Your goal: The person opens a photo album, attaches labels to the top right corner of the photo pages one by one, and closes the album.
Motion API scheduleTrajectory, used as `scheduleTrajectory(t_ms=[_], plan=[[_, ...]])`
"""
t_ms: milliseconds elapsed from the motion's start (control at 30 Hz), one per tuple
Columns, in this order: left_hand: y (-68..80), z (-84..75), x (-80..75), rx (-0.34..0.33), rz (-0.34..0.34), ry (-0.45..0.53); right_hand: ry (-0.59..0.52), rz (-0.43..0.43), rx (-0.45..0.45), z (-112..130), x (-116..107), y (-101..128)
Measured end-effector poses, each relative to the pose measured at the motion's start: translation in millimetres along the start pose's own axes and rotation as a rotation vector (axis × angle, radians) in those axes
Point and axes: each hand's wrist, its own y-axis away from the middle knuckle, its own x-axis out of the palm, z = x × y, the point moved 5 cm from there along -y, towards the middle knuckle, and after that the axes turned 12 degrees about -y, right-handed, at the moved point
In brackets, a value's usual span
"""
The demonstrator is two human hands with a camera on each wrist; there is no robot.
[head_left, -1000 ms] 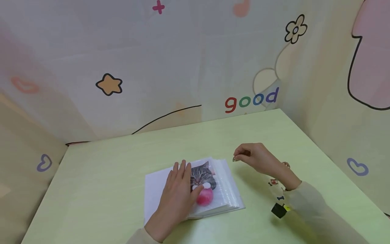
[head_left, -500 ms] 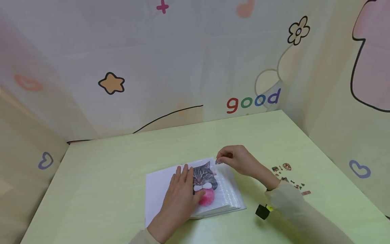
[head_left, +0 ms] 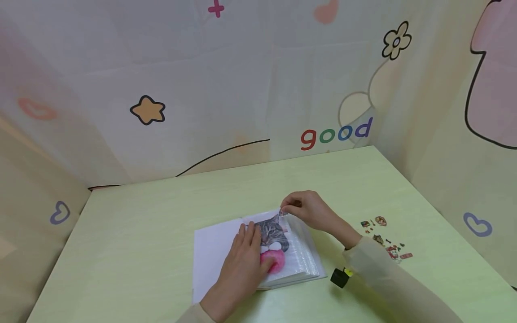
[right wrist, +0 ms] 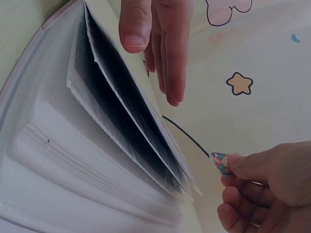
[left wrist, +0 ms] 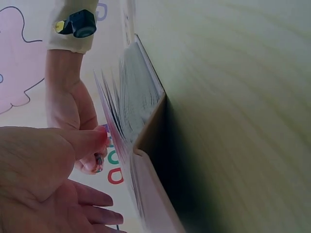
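Note:
An album (head_left: 214, 244) lies open on the table, its right page showing a grey tabby cat picture (head_left: 272, 233) with a pink round patch (head_left: 278, 260) below. My left hand (head_left: 244, 264) rests on the album with fingers extended, the thumb over the pink patch. Above the upper edge of the right page, near the cat's ear, my right hand (head_left: 308, 211) pinches a small colourful sticker (right wrist: 220, 163) between thumb and index finger. From the right wrist view, the other fingers are curled beneath it, and the album's clear-sleeved pages (right wrist: 63, 131) fan apart.
Several small stickers (head_left: 378, 239) lie scattered on the pale green table (head_left: 141, 233) to the right of the album. A black wrist camera (head_left: 340, 278) is worn under the right sleeve. A printed cloth backdrop (head_left: 226, 103) stands behind and on both sides.
My right hand has moved left with the sticker, from beside the album to over the top of its right page. The left hand has shifted slightly right on the album.

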Motion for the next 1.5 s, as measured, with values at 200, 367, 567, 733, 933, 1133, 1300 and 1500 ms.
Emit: scheduleTrajectory(t_ms=[200,367,567,733,933,1133,1300,1500], plan=[[-0.9,-3.1,5.8,0.055,0.034,-0.056,0.010,0.003,0.005,-2,4,-5],[-1.8,-5.6,7.5,0.089,0.079,-0.108,0.007,0.005,0.007,-4,7,-8],[-2.9,-6.9,10.5,0.114,0.070,-0.133,-0.009,0.017,0.018,-6,10,-11],[-2.6,-7.9,13.1,0.133,0.053,-0.176,-0.005,0.039,0.019,-11,15,-16],[-2.5,-9.2,12.5,0.148,0.044,-0.198,0.020,0.048,0.037,-16,18,-17],[-2.2,-9.5,12.5,0.157,0.040,-0.227,0.018,0.054,0.039,-18,20,-18],[-2.6,-9.6,13.3,0.166,0.024,-0.260,0.017,0.063,0.032,-18,22,-20],[-2.4,-10.0,13.1,0.167,0.024,-0.271,0.016,0.062,0.053,-21,24,-21]])
